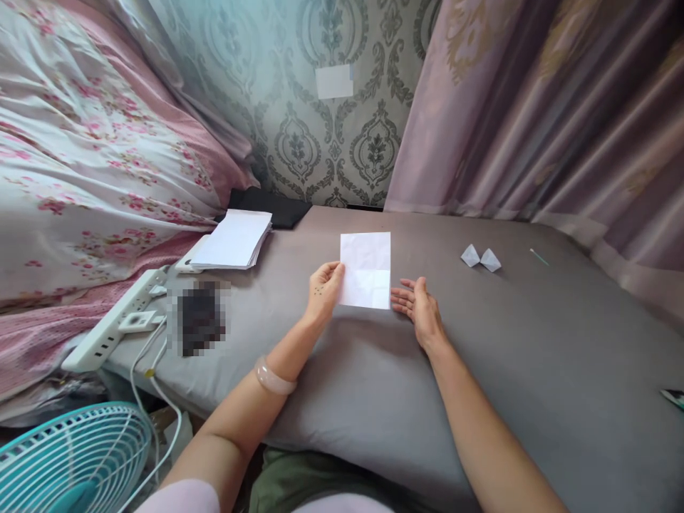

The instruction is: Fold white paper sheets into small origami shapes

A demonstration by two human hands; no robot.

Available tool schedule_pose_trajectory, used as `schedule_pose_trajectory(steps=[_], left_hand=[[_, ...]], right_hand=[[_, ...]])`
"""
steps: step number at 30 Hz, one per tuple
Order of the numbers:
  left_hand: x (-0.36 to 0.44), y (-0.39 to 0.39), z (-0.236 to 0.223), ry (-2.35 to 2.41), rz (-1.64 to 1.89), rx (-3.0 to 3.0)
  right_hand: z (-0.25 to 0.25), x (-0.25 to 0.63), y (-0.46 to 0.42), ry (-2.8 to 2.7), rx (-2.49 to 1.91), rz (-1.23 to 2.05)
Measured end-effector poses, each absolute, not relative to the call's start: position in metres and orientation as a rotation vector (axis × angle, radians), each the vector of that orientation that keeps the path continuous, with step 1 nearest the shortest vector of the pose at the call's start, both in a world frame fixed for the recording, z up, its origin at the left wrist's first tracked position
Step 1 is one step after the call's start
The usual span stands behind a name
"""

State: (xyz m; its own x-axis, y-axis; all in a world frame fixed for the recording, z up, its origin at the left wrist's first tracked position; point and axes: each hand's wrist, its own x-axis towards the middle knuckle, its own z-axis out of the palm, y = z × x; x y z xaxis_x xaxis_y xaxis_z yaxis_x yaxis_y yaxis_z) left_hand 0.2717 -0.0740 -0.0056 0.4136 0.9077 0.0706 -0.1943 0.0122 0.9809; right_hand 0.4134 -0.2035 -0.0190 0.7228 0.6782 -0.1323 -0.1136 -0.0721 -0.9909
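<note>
A white sheet of paper (365, 271), roughly square and marked by fold creases, is held up over the grey-covered surface. My left hand (325, 291) pinches its left edge between thumb and fingers. Just off the paper's lower right edge is my right hand (420, 306), palm turned inward, fingers stretched out and thumb up; it holds nothing. Farther right on the grey cover lies a small folded paper piece (481, 258) with two pointed white parts.
A stack of white paper (235, 239) lies at the back left, beside a black item (278, 205). A power strip (117, 320) with cables runs along the left edge, above a blue fan (75, 456). A thin stick (539, 257) lies at the right. Curtains (496, 107) hang behind.
</note>
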Motion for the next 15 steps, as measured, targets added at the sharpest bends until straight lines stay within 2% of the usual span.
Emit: schedule_pose_trajectory(steps=[3, 9, 15], left_hand=[[0.274, -0.078, -0.023, 0.827, 0.825, 1.155], [0.278, -0.082, -0.041, 0.997, 0.6, 1.364], [0.255, -0.067, -0.025, 0.769, 0.676, 2.044]], right_hand=[[-0.017, 0.404, -0.202, -0.412, -1.576, 0.819], [-0.031, 0.407, -0.201, -0.591, -1.866, 0.678], [-0.031, 0.419, -0.208, -0.58, -1.932, 0.641]])
